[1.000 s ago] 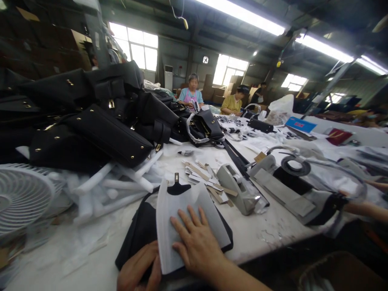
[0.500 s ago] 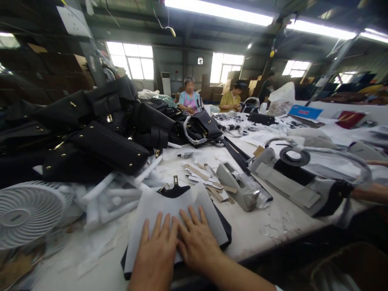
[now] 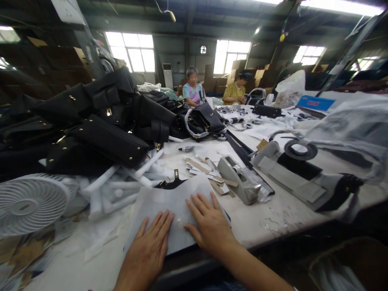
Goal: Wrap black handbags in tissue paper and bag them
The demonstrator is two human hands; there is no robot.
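A sheet of white tissue paper (image 3: 172, 198) lies spread over a black handbag (image 3: 178, 182) near the front edge of the table. My left hand (image 3: 151, 242) rests flat on the left part of the paper, fingers stretched out. On the right part lies my right hand (image 3: 209, 222), also flat, with its thumb apart from the fingers. A black strap with gold-coloured metal fittings sticks out beyond the paper's far edge. The paper hides most of the bag.
A pile of black handbags (image 3: 109, 141) and white foam rods (image 3: 103, 180) fills the left, behind a white fan (image 3: 27, 206). Right of the paper stand a tape dispenser (image 3: 238, 180), card strips (image 3: 209, 169) and a wrapped grey-black bag (image 3: 303, 178). Two people sit across the table.
My hands have moved apart across the paper, the left toward the left and the right toward the right. The view has tilted down slightly.
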